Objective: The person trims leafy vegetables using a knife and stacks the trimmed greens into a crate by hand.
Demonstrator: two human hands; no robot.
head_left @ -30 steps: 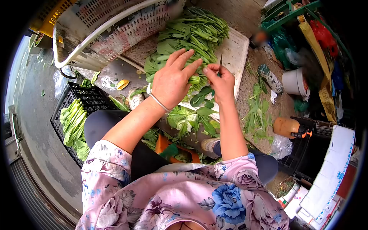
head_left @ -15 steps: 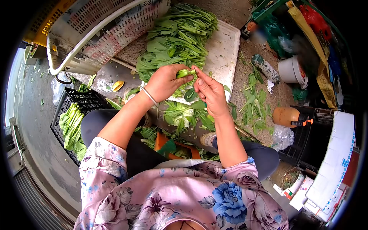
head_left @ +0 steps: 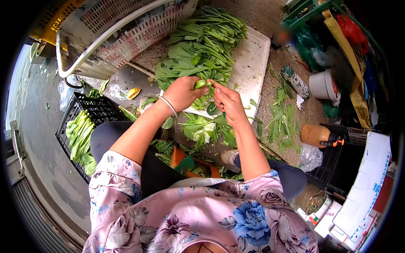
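Observation:
My left hand [head_left: 182, 93], with a bracelet at the wrist, is closed around a green vegetable stalk [head_left: 202, 84]. The fingertips of my right hand [head_left: 228, 103] are pinched at the stalk's cut end; a small dark-green handle end shows below them, and the rest of that tool is hidden. Just beyond my hands, a long pile of leafy greens [head_left: 202, 46] lies on a white foam board [head_left: 252, 55]. Loose leaves and a pale leafy head [head_left: 202, 130] lie below my hands, near the board's lower edge.
A black crate [head_left: 99, 108] at the left holds bundled greens [head_left: 80, 135]. A large white basket [head_left: 126, 38] stands at the upper left. Trimmed leaves [head_left: 282, 116] litter the ground at the right, near an orange-brown spray bottle [head_left: 314, 135] and a grey bucket [head_left: 322, 87].
My left hand has gone from spread over the pile to closed around a stalk, drawn nearer my body. My right hand has moved down and left to that stalk's end; the blade seen earlier is hidden.

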